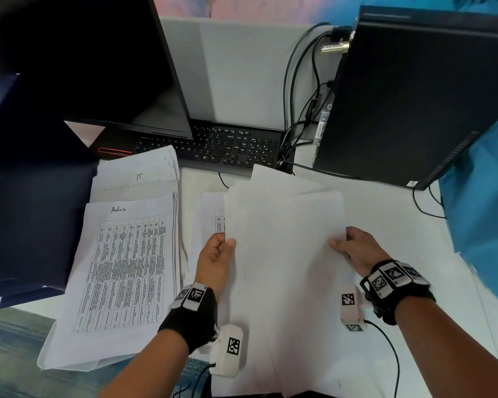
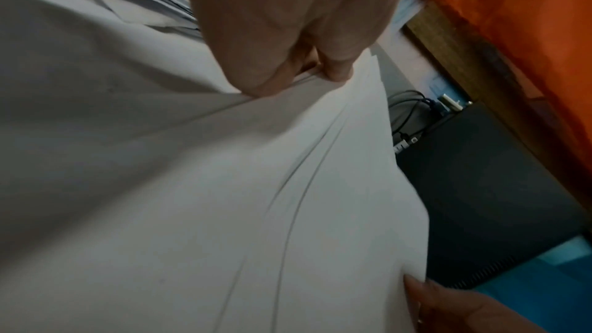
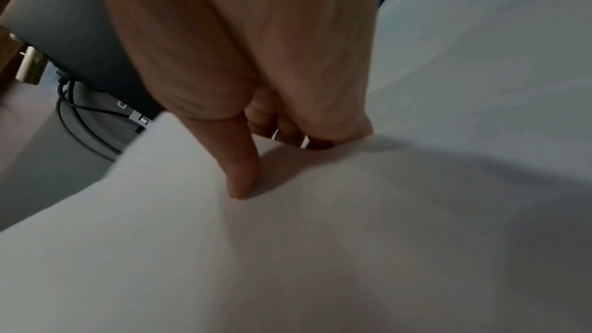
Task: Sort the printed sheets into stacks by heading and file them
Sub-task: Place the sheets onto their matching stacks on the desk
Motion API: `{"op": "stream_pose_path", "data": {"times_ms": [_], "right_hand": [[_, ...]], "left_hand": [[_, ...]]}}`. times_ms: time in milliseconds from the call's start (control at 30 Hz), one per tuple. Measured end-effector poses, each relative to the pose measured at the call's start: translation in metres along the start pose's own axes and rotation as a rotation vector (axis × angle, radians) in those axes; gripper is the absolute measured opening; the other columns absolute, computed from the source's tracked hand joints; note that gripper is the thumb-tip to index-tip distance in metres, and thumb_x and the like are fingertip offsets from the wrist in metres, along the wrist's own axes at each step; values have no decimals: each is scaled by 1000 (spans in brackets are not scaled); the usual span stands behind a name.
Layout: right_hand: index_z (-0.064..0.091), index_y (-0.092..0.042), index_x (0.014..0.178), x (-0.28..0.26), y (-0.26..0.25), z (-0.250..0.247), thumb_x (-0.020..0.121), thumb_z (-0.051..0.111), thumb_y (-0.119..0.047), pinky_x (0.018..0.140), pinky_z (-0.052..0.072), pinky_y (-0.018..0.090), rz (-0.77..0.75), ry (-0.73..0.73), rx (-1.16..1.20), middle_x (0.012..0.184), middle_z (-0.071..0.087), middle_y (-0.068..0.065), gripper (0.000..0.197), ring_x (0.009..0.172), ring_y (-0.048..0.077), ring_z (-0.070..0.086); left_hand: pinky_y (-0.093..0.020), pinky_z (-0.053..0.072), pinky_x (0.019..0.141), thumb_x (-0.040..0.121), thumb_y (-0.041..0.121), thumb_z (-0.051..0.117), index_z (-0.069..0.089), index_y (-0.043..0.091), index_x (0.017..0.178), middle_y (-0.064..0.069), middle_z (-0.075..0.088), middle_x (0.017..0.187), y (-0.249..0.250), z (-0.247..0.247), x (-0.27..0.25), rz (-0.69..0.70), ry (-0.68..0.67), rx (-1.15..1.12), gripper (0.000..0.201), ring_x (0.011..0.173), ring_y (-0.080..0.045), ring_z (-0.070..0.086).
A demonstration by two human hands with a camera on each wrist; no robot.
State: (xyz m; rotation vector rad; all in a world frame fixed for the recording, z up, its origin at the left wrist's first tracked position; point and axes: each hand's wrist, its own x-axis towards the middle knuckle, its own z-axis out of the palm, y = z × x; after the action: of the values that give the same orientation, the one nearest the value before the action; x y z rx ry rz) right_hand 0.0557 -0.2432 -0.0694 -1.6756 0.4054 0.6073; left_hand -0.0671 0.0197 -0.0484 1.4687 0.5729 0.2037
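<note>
Item: a fanned bundle of sheets (image 1: 282, 242), blank backs facing us, which we are holding up between both hands. Our left hand (image 1: 216, 261) is pinching the bundle's left edge between thumb and fingers; the left wrist view shows several sheet edges splaying from that pinch. Our right hand (image 1: 355, 251) is gripping the right edge, thumb laid on the top sheet and fingers curled behind it.

Sorted so far, as we are judging it: to the left of our left hand, an "Admin" stack (image 1: 121, 271) is lying on the surface (image 1: 400, 214), its top sheet showing a printed table. Just beyond it, partly tucked under its far edge, an "IT" stack (image 1: 138, 173) is lying.

Under the bundle, just beyond our left hand, another printed sheet (image 1: 210, 214) is showing a strip of table; we cannot tell its heading.

Outstanding: the held bundle is not yet sorted, since its headings are facing away. Filing does not appear begun: dark blue folders (image 1: 32, 202) are lying further left of the stacks, and we cannot tell what they are holding.
</note>
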Motion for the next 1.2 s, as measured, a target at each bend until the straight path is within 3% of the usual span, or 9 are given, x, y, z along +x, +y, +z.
{"op": "stream_pose_path", "data": {"times_ms": [133, 267, 367, 467, 567, 633, 867, 1033, 1200], "right_hand": [[57, -10, 105, 1, -1, 4, 81, 66, 6, 87, 51, 45, -20, -5, 128, 100, 65, 16, 30, 90, 33, 64], [63, 2, 107, -2, 0, 4, 82, 64, 6, 83, 53, 41, -26, -72, 157, 100, 69, 18, 26, 89, 32, 65], [62, 9, 106, -1, 4, 2, 77, 70, 6, 89, 53, 45, -40, -75, 149, 101, 70, 21, 30, 93, 35, 67], [72, -7, 88, -6, 5, 3, 80, 63, 11, 69, 56, 29, -106, -94, 143, 80, 75, 7, 21, 75, 19, 71], [74, -14, 55, -10, 3, 2, 83, 48, 17, 61, 55, 21, -134, -120, 118, 69, 73, 1, 49, 63, 13, 68], [73, -12, 51, -11, 4, 0, 78, 46, 22, 65, 56, 23, -145, -156, 108, 74, 73, 3, 51, 67, 17, 68], [55, -12, 67, -23, -3, 11, 87, 64, -4, 49, 42, 16, -179, -38, 47, 54, 59, -8, 23, 47, 7, 55], [60, -17, 77, -28, -12, 24, 95, 56, -12, 50, 46, 17, -182, -5, 74, 69, 65, -4, 19, 57, 8, 60], [53, -18, 95, -30, -16, 42, 97, 51, -26, 60, 47, 24, -168, -10, 55, 90, 61, 4, 9, 72, 15, 57]], "left_hand": [[-24, 29, 62, 96, 16, 51, 56, 24, 69, 4, 37, 66, -2, -1, 6, -86, 55, -84, 28, 63, -9, 31], [-27, 38, 71, 95, 14, 52, 63, 24, 64, -1, 52, 74, -1, -3, 13, -178, 28, -215, 34, 71, -13, 45], [-18, 36, 51, 96, 13, 49, 59, 21, 64, 8, 48, 53, 8, -3, 15, -227, 136, -165, 34, 50, -6, 40], [-11, 20, 33, 97, 15, 46, 48, 19, 68, 14, 34, 36, 15, -7, 19, -218, 219, -136, 29, 31, -1, 25], [-18, 32, 49, 94, 16, 47, 52, 21, 65, 10, 43, 49, 10, -15, 28, -200, 251, -72, 30, 47, -12, 36], [-31, 37, 65, 92, 19, 49, 56, 25, 64, -1, 47, 64, 6, -18, 30, -196, 237, -69, 30, 65, -18, 41], [-20, 19, 41, 99, 21, 43, 47, 21, 72, 14, 38, 48, 19, -11, 17, -157, 104, -36, 27, 44, -10, 26], [-22, 41, 76, 93, 46, 48, 53, 31, 104, 15, 58, 92, 20, -11, 14, -226, -49, -124, 20, 86, -4, 53], [-36, 51, 91, 92, 8, 56, 52, 21, 114, 2, 70, 108, 24, -3, 12, -124, -108, -8, 26, 100, -17, 66]]}}
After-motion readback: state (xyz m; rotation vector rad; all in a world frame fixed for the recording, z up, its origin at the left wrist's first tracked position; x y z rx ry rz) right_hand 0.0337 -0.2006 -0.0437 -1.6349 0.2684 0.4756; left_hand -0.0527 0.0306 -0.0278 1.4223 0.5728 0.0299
